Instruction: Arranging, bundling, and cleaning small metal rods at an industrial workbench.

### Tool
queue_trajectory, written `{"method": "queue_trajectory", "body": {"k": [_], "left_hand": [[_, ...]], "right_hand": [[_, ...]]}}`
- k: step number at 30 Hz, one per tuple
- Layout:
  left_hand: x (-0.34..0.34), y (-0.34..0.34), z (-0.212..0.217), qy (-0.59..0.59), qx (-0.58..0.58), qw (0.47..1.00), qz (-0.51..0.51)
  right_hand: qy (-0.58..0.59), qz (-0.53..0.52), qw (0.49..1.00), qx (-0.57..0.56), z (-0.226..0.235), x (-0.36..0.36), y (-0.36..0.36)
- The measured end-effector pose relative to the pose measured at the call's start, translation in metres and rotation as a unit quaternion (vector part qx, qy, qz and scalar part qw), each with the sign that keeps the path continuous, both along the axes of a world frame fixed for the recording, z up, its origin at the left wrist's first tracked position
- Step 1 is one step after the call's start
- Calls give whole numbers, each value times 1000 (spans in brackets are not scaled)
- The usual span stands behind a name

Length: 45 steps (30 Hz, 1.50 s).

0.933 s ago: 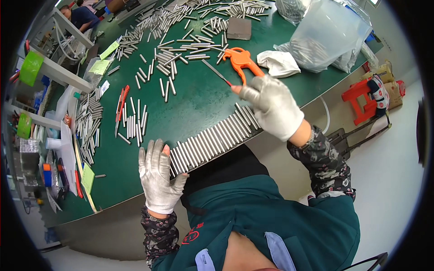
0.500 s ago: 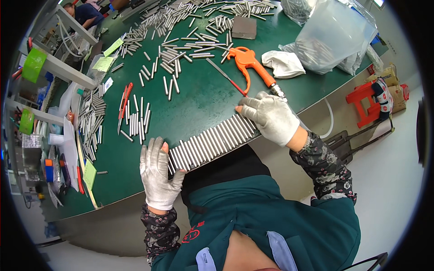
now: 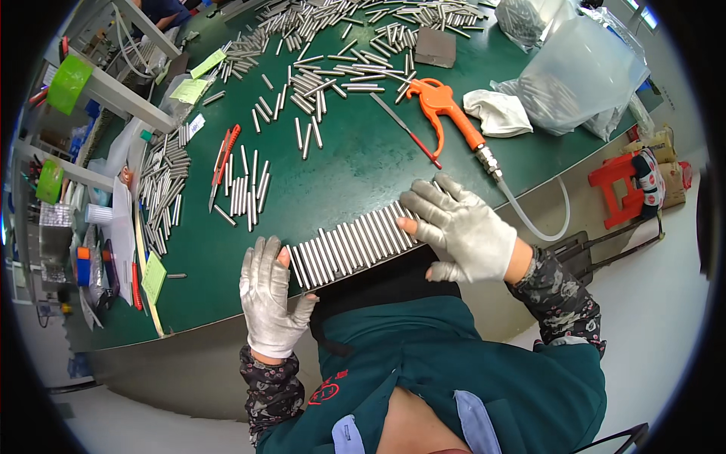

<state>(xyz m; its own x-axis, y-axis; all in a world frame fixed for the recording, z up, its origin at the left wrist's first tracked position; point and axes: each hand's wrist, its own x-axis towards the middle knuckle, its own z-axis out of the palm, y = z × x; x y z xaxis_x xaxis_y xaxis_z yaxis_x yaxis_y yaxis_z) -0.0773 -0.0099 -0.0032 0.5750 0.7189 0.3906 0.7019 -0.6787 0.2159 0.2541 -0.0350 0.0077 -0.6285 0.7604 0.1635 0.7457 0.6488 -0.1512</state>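
Left hand: white-gloved left hand (image 3: 268, 303), fingers straight and close together, thumb out to the side; at the row's left end, nothing pinched.
Right hand: white-gloved right hand (image 3: 473, 236), fingers spread, thumb away from them, over the row's right end; can't tell if it presses or hovers.
Row: side-by-side row of shiny grey metal rods (image 3: 352, 247), between the hands, along the near edge of the green tabletop (image 3: 340, 170).
Blow gun: orange air blow gun (image 3: 463, 127), beyond right hand.
File: slim grey file with red handle (image 3: 390, 112), just past right fingertips.
Knife: red-handled utility knife (image 3: 224, 163), beyond left hand, blade apparently out.
Drop risk: nudge toward the body could send rods off the edge.
Buckle risk: uneven squeeze from the ends could make rods ride up or skew.
Hidden: rods under right palm; whatever supports the row.
Cut off: co-worker, far beyond left hand.
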Motion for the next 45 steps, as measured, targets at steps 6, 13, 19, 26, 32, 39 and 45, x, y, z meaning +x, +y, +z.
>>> {"method": "queue_trajectory", "body": {"k": [6, 13, 19, 26, 32, 39, 45], "left_hand": [[6, 3, -3, 55, -15, 998, -22], [0, -4, -1, -1, -13, 1000, -3], [-9, -6, -1, -30, 45, 996, 66], [-9, 1, 11, 10, 20, 999, 44], [-2, 11, 20, 1, -18, 1000, -10], [-7, 21, 10, -49, -76, 993, -73], [-3, 26, 8, -62, -96, 989, -89]], "right_hand": [[28, -6, 999, -32, 7, -15, 1], [249, -59, 967, 11, -10, 15, 9], [425, -130, 881, -163, -9, 9, 10], [505, -146, 825, -208, -10, -3, 16], [458, -128, 862, -177, -9, -10, 16], [348, -103, 928, -84, -4, -25, 23], [289, -59, 955, -31, -4, -47, 24]]}}
